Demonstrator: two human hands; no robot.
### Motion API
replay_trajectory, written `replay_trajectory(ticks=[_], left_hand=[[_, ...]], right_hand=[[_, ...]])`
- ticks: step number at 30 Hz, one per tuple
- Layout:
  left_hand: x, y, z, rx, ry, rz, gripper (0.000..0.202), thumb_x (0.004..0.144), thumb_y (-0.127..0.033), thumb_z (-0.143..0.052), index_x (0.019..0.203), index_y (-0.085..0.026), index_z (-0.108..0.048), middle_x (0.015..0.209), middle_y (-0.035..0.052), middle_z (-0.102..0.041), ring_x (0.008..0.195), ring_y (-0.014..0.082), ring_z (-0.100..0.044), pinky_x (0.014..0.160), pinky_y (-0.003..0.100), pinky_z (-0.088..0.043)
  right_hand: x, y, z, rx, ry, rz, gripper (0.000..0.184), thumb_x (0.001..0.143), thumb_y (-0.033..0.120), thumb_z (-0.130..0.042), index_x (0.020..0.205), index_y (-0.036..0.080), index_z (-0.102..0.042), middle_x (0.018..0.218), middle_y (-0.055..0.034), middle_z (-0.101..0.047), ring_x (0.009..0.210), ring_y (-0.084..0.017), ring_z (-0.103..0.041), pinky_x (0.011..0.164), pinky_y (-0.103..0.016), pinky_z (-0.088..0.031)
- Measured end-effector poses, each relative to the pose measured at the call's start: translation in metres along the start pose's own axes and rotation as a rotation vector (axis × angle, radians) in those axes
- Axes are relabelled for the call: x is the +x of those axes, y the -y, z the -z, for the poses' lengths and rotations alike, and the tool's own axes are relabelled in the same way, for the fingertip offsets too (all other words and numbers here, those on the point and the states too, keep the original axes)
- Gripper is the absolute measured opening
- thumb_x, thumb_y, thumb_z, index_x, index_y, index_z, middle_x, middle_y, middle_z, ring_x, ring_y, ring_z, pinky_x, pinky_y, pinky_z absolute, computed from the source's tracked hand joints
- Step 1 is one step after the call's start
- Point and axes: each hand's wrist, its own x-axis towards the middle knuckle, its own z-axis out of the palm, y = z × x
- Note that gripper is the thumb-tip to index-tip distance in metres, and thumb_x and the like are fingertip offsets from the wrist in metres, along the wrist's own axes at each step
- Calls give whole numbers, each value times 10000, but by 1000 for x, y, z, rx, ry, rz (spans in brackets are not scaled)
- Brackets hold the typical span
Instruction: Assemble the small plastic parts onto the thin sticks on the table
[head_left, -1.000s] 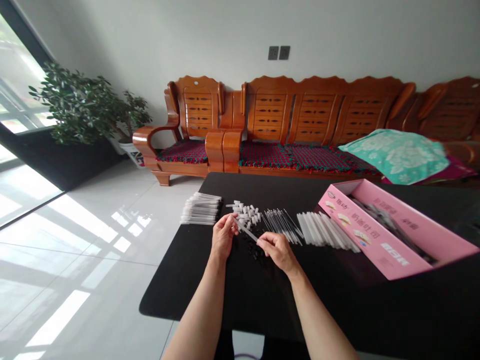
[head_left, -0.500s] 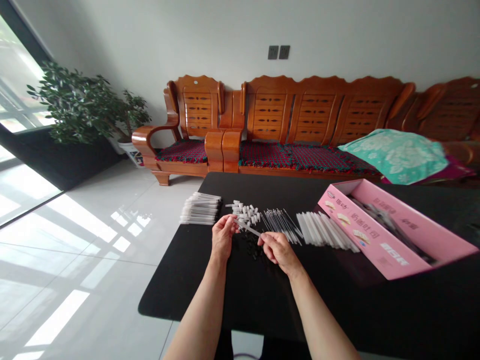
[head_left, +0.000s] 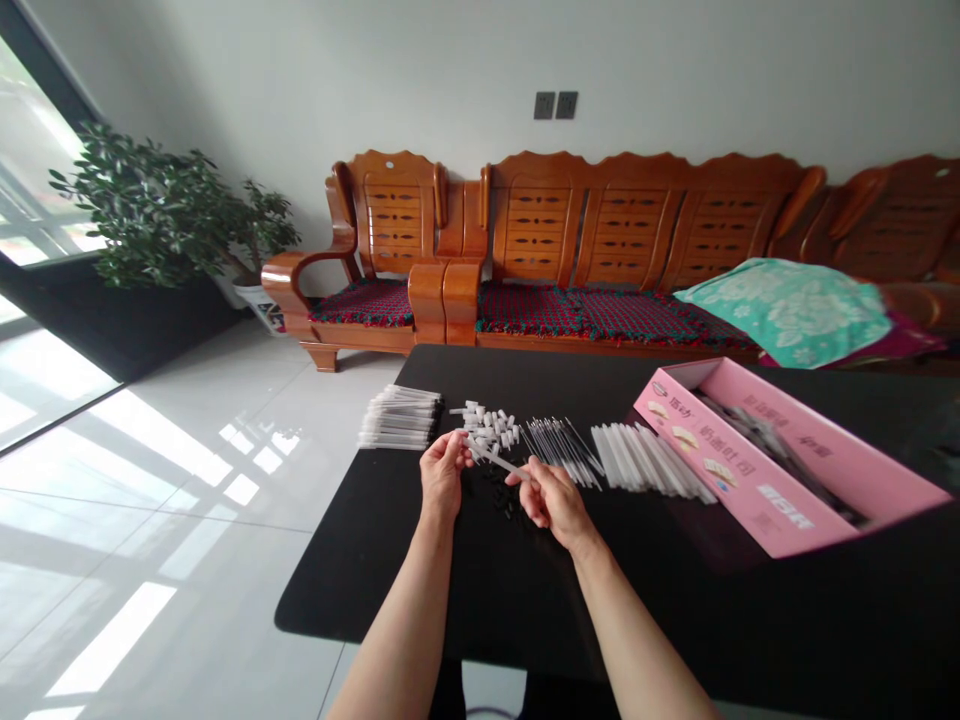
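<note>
My left hand point(head_left: 444, 475) and my right hand point(head_left: 553, 503) hover over the black table point(head_left: 345, 590), each pinching one end of a thin white plastic tube point(head_left: 499, 461). Just beyond my left fingers lies a heap of small white plastic caps point(head_left: 489, 427). Under the tube and between my hands are scattered small black parts point(head_left: 495, 495). To the left sits a neat bundle of white tubes point(head_left: 399, 418). Thin clear rods point(head_left: 561, 452) and a fan of wider white tubes point(head_left: 649, 462) lie to the right.
A pink cardboard box point(head_left: 757, 455) stands open at the table's right, with dark items inside. Behind the table are a wooden sofa point(head_left: 570, 260) with a teal cushion point(head_left: 784, 310) and a potted plant point(head_left: 161, 215). The table's left edge drops to a tiled floor.
Both hands have shifted slightly left, carrying the tube with them. The tube now lies a little flatter. The loose parts on the table have not visibly moved.
</note>
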Motion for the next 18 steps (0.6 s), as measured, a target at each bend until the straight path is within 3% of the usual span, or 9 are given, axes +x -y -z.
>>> replay_trajectory(ticks=[9,13,18], left_hand=[[0,1,0,-4,11,-3,334,679,-409,-836,822,-122,-745,615,-12,-625,511,71,-531,484,176,-425],[1,3,1,-13,-8,9,345,661,-416,-844,791,-113,-740,592,-13,-615,491,68,-521,464,173,-415],[2,4,2,-47,-75,17,377,612,-435,-863,745,-110,-726,555,-16,-606,470,67,-513,453,171,-403]], right_hand=[[0,-2,1,-19,48,-57,568,875,659,-515,785,120,-668,407,38,-504,281,-51,-335,299,-170,-205],[1,-4,1,-91,28,43,424,864,563,-590,748,156,-614,416,75,-459,308,-39,-295,318,-165,-198],[1,-3,0,-292,-61,190,348,861,491,-627,794,151,-663,495,61,-496,391,-52,-404,378,-166,-295]])
